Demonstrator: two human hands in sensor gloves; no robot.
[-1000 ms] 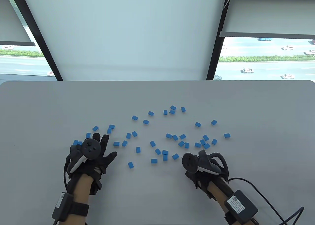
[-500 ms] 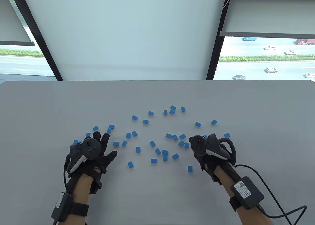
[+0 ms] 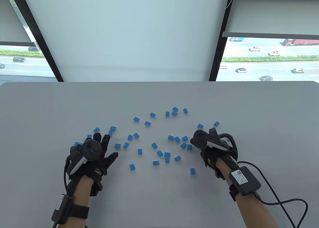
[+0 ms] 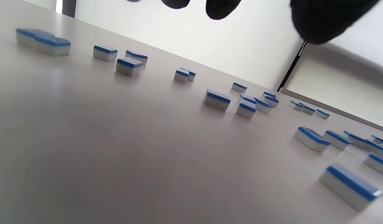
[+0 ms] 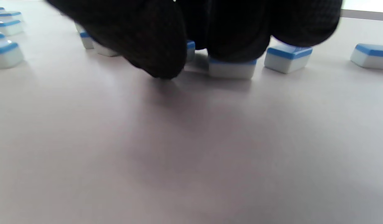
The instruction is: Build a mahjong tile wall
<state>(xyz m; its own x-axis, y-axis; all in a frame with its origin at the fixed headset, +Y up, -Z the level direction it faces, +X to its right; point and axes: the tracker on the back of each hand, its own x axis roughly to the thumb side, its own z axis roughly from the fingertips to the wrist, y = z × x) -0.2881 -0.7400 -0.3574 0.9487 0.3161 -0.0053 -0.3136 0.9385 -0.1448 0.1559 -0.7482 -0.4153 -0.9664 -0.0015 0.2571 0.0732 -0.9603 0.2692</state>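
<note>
My left hand (image 3: 93, 155) lies low over the counter (image 3: 44, 108) toward its near left part, fingers spread and holding nothing; in the left wrist view the fingertips (image 4: 328, 18) hang above the surface without touching a tile. My right hand (image 3: 211, 148) is toward the near right, fingers curled down: in the right wrist view one fingertip (image 5: 238, 40) presses on top of a tile (image 5: 232, 69), and I cannot tell whether it is gripped. A single tile (image 3: 192, 171) lies nearest the near edge. Beyond, the blue-backed mahjong tiles (image 3: 154, 145) lie scattered flat across the middle of the counter, no wall formed.
</note>
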